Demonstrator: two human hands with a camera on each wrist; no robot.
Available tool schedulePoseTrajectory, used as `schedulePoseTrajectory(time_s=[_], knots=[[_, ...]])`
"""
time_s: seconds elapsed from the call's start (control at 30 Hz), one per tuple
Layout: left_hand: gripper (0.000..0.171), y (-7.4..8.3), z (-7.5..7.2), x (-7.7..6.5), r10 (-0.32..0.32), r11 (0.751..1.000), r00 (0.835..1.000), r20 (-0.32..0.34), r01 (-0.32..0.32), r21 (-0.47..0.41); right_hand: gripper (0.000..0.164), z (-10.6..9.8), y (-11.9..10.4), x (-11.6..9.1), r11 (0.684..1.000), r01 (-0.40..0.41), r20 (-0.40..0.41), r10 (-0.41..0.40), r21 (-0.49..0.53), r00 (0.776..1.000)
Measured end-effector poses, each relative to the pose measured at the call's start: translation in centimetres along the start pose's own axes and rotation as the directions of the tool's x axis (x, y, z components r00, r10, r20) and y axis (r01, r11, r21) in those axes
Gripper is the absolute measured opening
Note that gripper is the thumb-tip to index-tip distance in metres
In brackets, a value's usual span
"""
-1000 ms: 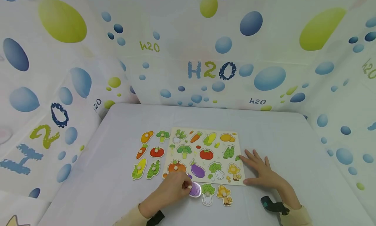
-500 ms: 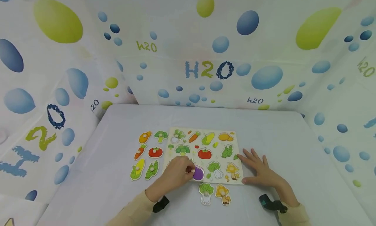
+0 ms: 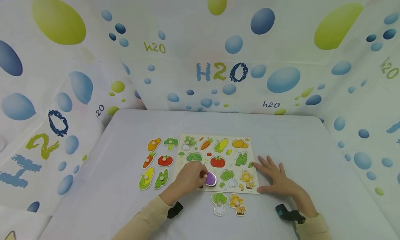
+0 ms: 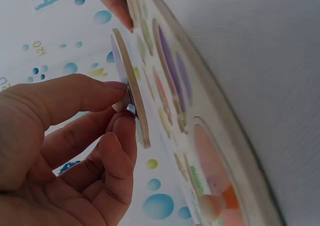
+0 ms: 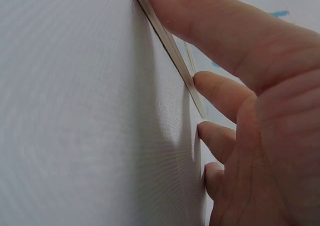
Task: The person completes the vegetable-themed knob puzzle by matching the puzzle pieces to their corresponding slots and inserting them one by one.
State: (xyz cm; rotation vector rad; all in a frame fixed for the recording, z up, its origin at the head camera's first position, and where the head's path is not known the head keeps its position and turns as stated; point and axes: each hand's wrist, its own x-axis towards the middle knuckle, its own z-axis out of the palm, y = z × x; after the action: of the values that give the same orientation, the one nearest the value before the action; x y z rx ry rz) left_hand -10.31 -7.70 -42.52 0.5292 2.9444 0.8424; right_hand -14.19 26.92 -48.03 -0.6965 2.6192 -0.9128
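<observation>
My left hand [image 3: 190,177] pinches the small white knob of a purple eggplant puzzle piece [image 3: 211,179] between thumb and fingers. That piece hangs over the lower middle of the pegged puzzle board [image 3: 229,160]. In the left wrist view, the eggplant piece [image 4: 131,78] stands apart from the board face, near a purple eggplant recess [image 4: 170,65]. A pumpkin piece with a knob [image 4: 210,176] sits in the board there; in the head view the left hand hides it. My right hand [image 3: 278,177] is spread, thumb and fingertips at the board's right edge.
Left of the board lie several knobbed pieces, among them a tomato [image 3: 165,160], a carrot [image 3: 149,160] and a corn cob [image 3: 146,178]. A bok choy piece [image 3: 219,203] and a mushroom piece [image 3: 237,204] lie before its front edge. A white cloth [image 3: 125,208] covers the table.
My left hand has lifted the eggplant piece from in front of the board and carried it forward over the board. The right hand has stayed at the board's right edge.
</observation>
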Motion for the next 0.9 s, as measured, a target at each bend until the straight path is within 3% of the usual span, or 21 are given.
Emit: schedulePoseTrajectory(time_s=[0.43, 0.9], knots=[[0.007, -0.7, 1.3, 0.4, 0.034, 0.999, 0.999, -0.007, -0.034, 0.001, 0.089, 0.2, 0.2, -0.1, 1.000, -0.005, 0.005, 0.005, 0.005, 1.000], [0.009, -0.9, 1.9, 0.6, 0.024, 1.000, 1.000, 0.004, -0.024, 0.002, 0.088, 0.1, 0.2, 0.0, 1.000, 0.003, -0.005, -0.003, 0.003, 1.000]])
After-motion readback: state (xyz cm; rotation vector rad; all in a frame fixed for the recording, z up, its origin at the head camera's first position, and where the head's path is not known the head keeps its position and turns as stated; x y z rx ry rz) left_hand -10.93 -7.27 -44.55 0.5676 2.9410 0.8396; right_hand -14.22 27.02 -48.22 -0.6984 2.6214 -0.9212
